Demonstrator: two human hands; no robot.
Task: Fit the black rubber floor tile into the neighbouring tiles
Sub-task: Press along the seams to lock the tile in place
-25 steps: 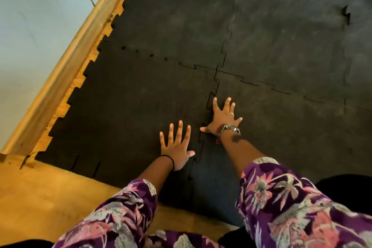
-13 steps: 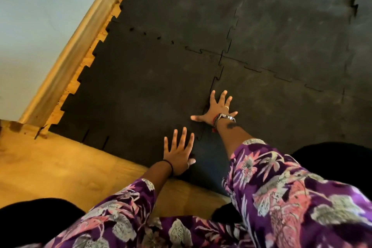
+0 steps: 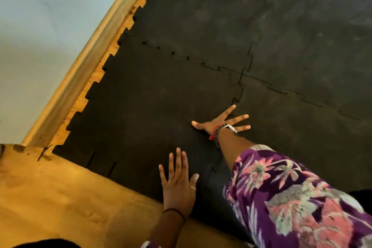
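Black rubber floor tile (image 3: 145,110) flat beneath both hands — left grip (image 3: 178,185) and right grip (image 3: 218,125) splayed wide, empty.

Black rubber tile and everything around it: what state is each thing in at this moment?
Black rubber tile: flat on the floor, teeth meshed with neighbours.
Seam: thin gaps visible near the four-tile corner.
Left hand: open, palm down at the tile's near edge.
Right hand: open, fingers spread, pressing over the seam.
Neighbouring tiles: lying flat, joined.
Wooden floor: uncovered in front.
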